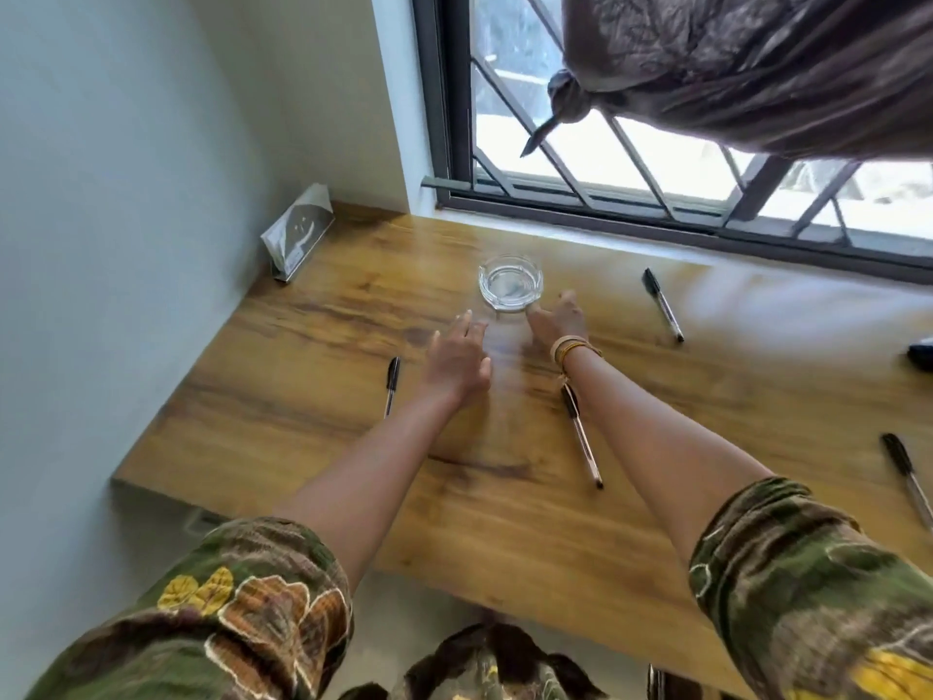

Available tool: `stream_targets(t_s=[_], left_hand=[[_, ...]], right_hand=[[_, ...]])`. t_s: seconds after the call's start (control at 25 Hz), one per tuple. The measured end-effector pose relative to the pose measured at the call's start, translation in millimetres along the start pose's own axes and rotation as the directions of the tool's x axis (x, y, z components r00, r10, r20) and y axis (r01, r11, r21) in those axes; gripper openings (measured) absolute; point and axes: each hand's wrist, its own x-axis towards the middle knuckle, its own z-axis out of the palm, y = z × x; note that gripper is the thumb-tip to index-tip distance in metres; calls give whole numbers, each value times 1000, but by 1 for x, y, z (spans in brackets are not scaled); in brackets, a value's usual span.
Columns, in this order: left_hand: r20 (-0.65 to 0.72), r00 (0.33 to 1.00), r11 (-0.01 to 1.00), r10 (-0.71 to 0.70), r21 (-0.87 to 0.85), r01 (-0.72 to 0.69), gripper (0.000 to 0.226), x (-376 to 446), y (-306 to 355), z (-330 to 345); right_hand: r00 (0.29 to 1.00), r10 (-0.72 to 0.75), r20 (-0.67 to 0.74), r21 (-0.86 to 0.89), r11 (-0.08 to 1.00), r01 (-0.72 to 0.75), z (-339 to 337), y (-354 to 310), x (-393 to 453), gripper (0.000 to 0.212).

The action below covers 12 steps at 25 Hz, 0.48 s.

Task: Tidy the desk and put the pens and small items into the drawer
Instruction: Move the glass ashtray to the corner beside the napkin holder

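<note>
Head view: both arms are reaching out over the wooden desk (313, 396). The left hand (459, 356) is hovering empty with fingers spread, a pen (392, 385) lying just to its left. The right hand (558, 320) is also empty, fingers loosely apart, fingertips at the rim of the glass ashtray (511, 282). A second pen (581, 436) is lying beneath the right wrist; a third pen (662, 304) is lying well to that hand's right.

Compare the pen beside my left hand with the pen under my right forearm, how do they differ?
The pen by the left hand lies clear of the arm, nearly straight toward the window. The pen under the right forearm slants, its upper end hidden beneath the wrist, and looks longer in this view. Both have dark caps, clear barrels, and lie flat on the desk.
</note>
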Motion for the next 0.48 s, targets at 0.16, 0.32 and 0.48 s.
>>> stream_targets(t_s=[0.16,0.32,0.48], left_hand=[[-72,997,1000,-18,-23,16,59,22,-20,-15],[-163,983,996,-82,-51,75,54,26,-59,-28],[-252,942,975,-221,-93,203,50,18,-108,-36]], right_hand=[[996,88,21,55,994,-89,8,-17,36,50],[995,93,-24,-36,995,-94,16,-22,49,40],[997,40,-69,-50,998,-44,27,-27,53,30]])
